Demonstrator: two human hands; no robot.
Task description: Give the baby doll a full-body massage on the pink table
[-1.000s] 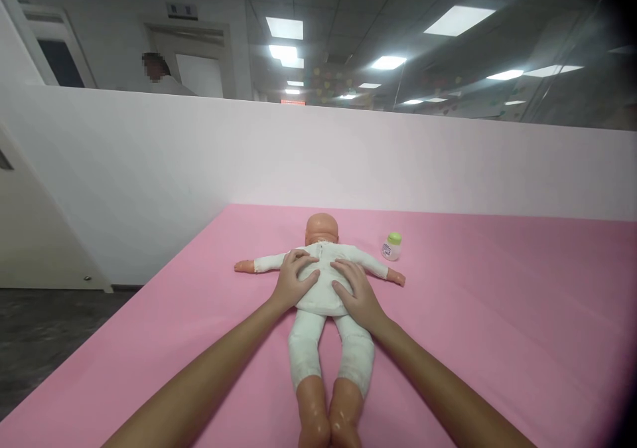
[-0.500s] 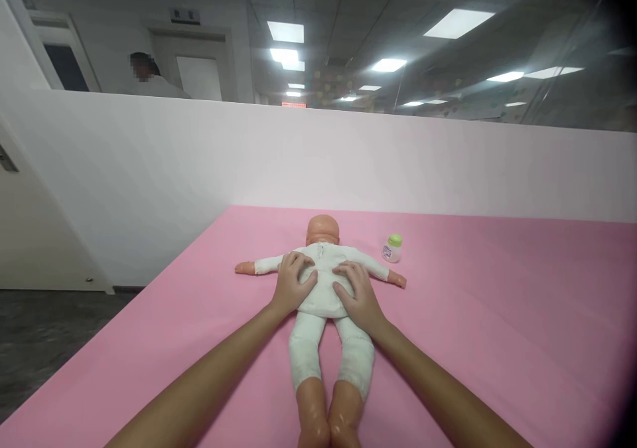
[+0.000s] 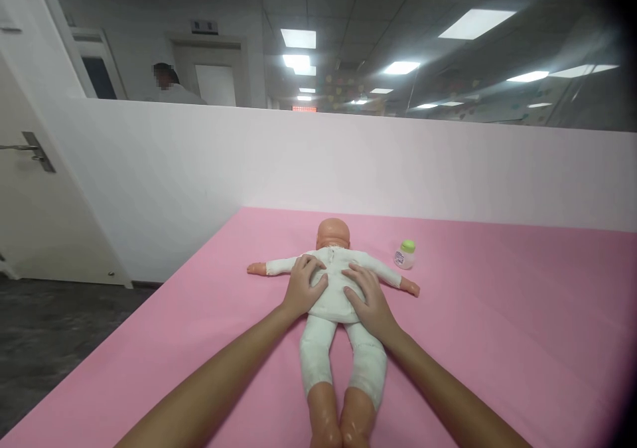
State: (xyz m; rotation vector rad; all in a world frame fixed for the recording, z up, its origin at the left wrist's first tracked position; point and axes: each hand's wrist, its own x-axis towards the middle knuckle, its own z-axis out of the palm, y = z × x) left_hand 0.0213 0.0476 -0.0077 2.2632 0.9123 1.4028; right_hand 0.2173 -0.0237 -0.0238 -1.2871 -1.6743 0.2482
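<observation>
I see a plastic baby doll in a white cloth suit [image 3: 332,289] lying face down, arms spread, on the pink padded mat [image 3: 497,315]. My left hand [image 3: 302,287] and right hand [image 3: 367,298] press flat, fingers spread, on its back, grasping nothing. A small green-capped bottle [image 3: 405,254] stands near the doll's arm.

doll [image 3: 334,282] feet cut by bottom edge, face hidden, bottle [image 3: 405,254] label too small to read

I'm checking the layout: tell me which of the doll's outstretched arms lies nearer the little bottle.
The doll's arm reaching toward the picture's right; its bare hand ends just below the green-capped bottle. The other arm points away.
</observation>
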